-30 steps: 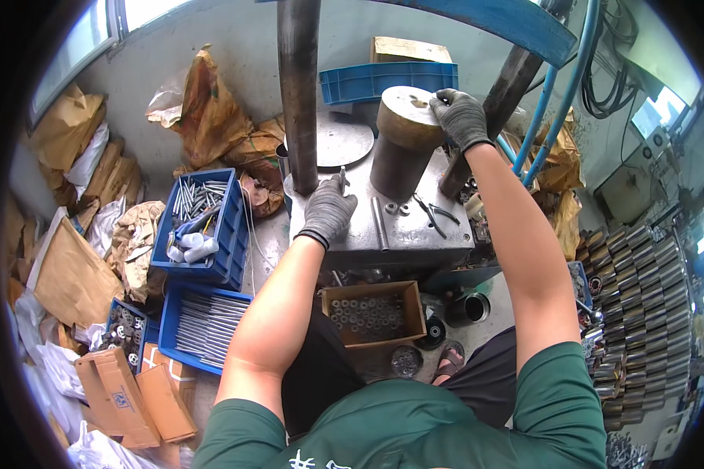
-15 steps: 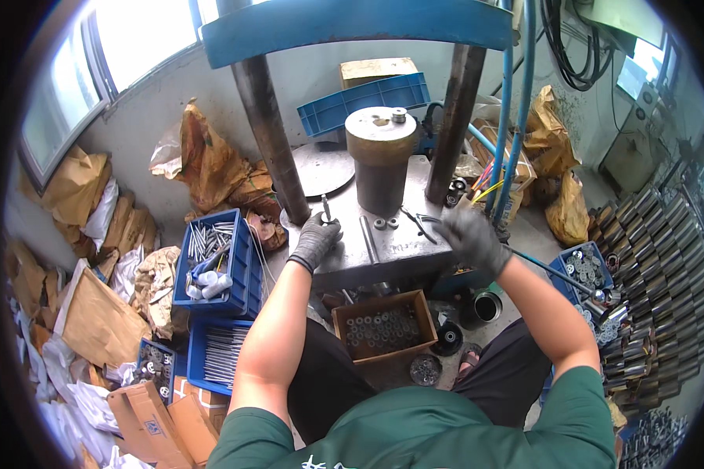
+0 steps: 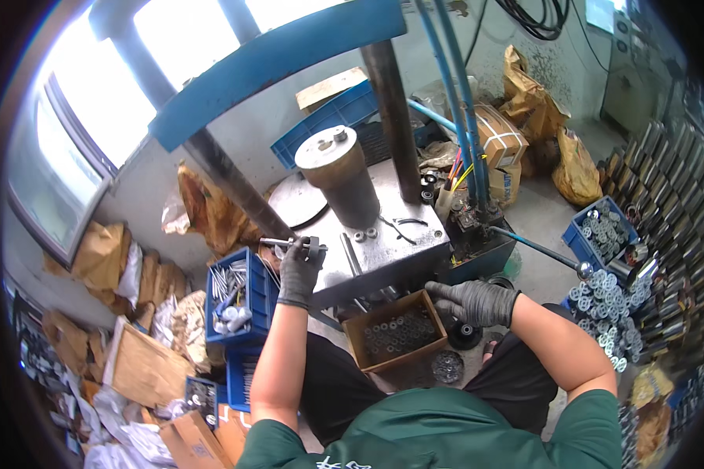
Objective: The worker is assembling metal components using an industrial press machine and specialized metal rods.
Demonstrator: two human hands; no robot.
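Note:
In a dark glove, my left hand point(image 3: 299, 275) is closed round a metal shaft point(image 3: 273, 241) with a wider collar, held level beside the press's left column. My right hand point(image 3: 477, 302), also gloved, hovers at the right edge of a wooden box point(image 3: 382, 362) of small rings, fingers stretched out and holding nothing that I can see. On the metal press bed point(image 3: 386, 254) lie a bare rod point(image 3: 350, 253), two small rings point(image 3: 365, 234) and pliers point(image 3: 405, 229). Behind them rises a thick round ram point(image 3: 350, 187) with small parts on top.
Blue crates point(image 3: 242, 341) with shafts stand at my left, near paper sacks point(image 3: 145, 359). A blue press beam point(image 3: 278, 66) spans above. On the right are a pump lever point(image 3: 540, 252), a blue crate of discs point(image 3: 575, 238) and stacked metal tubes point(image 3: 661, 211).
The shaft in my left hand has tipped from upright to level. My right hand has moved from beside the pliers down to the wooden box. The view has turned and tilted.

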